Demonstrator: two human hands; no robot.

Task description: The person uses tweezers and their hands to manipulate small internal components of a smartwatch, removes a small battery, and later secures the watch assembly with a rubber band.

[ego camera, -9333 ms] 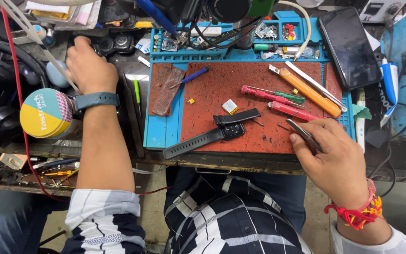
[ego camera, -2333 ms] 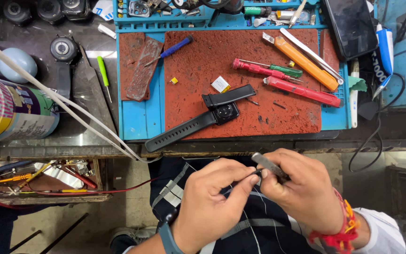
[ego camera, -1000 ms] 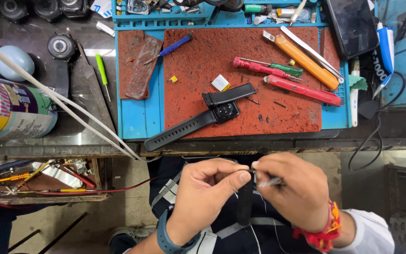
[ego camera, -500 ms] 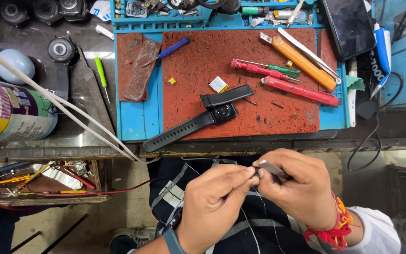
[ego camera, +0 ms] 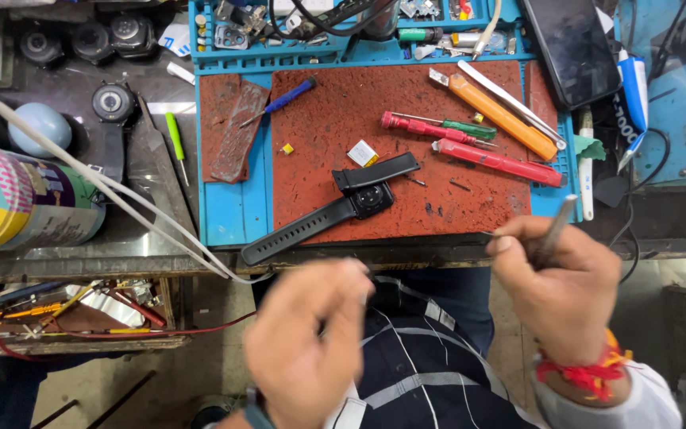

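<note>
Dark tabletop [ego camera: 144, 238] fills the upper frame, w/ a blue work tray [ego camera: 232, 214] on it and a red-brown mat [ego camera: 438, 191] inside that. Person's lap sits below the edge, both hands held over it, well off the mat. Right hand [ego camera: 569, 298] is clenched on slim metal tweezers [ego camera: 556, 230], tip angled up toward the tray edge. Left hand [ego camera: 307, 349] is motion-blurred, fingers curled; can't tell whether it pinches anything. Black smartwatch [ego camera: 371, 199] lies face-up near the mat's front edge, one strap stretched to the left, the other strap piece just beside it at the top. Judging by this, it's a pause between fine-part work at the lap and the watch; next move likely calls for steadying the left hand & bringing the tweezers in w/ care. Red screwdrivers [ego camera: 494, 159], an orange cutter [ego camera: 502, 115], a small battery cell [ego camera: 361, 152] lie around. Colourful can [ego camera: 25, 202] lies at left; dark phone [ego camera: 573, 48] top right. Room: cramped repair bench, cables, parts shelf under.
</note>
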